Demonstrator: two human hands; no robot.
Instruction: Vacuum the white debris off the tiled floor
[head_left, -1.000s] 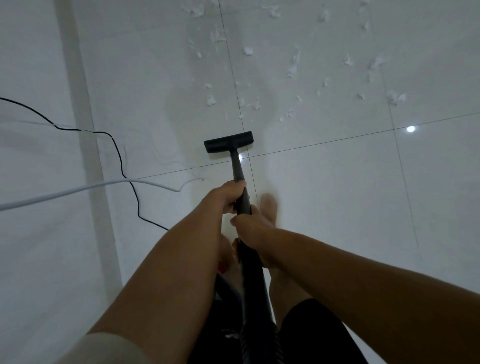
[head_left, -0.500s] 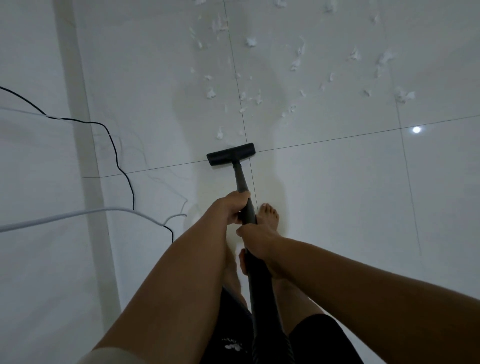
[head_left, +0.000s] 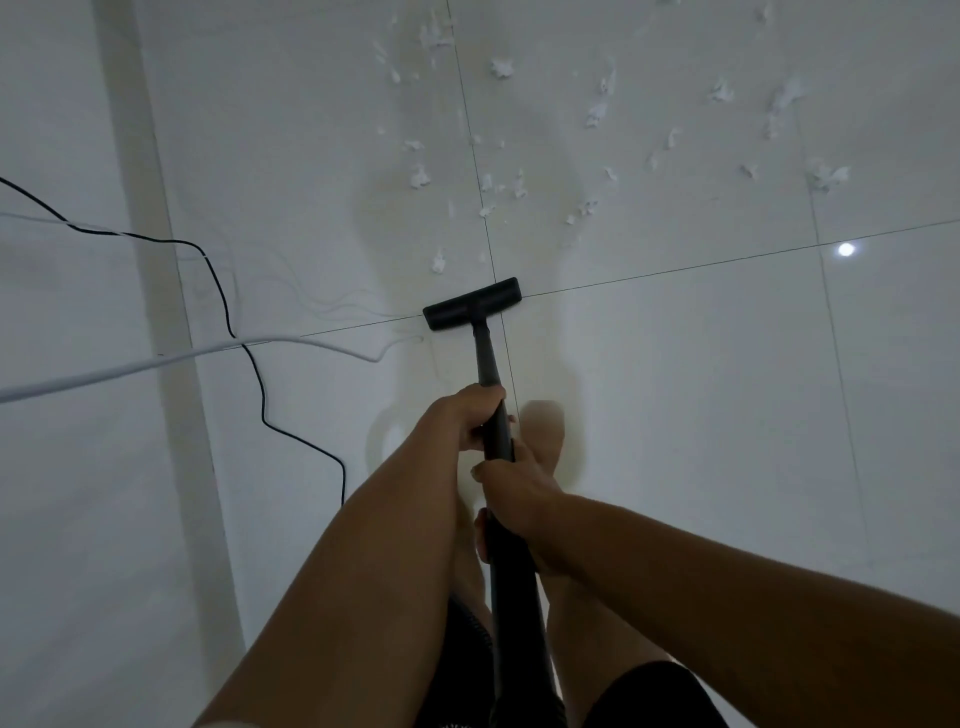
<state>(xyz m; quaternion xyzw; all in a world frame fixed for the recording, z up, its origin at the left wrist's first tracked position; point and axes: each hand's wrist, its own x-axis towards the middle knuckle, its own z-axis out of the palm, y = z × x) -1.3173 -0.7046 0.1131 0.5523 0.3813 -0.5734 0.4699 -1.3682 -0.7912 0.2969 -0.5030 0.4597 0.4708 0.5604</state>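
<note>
You're standing on the glossy white tiled floor (head_left: 701, 441), dark grout lines crossing it. You're holding the black vacuum wand (head_left: 485, 364) out in front with both hands. Left hand (head_left: 465, 421) is gripping the wand nearer the head, fingers curled round it. Right hand (head_left: 519, 491) is gripping just behind, fingers wrapped round the tube. Your bare foot (head_left: 543, 431) is showing blurred beside the wand. Black cord (head_left: 224, 306) and white cable (head_left: 156, 361) are trailing across the left side, crossing each other. Nozzle head (head_left: 471, 304) is sitting flat at the grout crossing. White debris (head_left: 418, 176) is lying scattered beyond the head, nearest scrap (head_left: 439, 262) just ahead of it.
</note>
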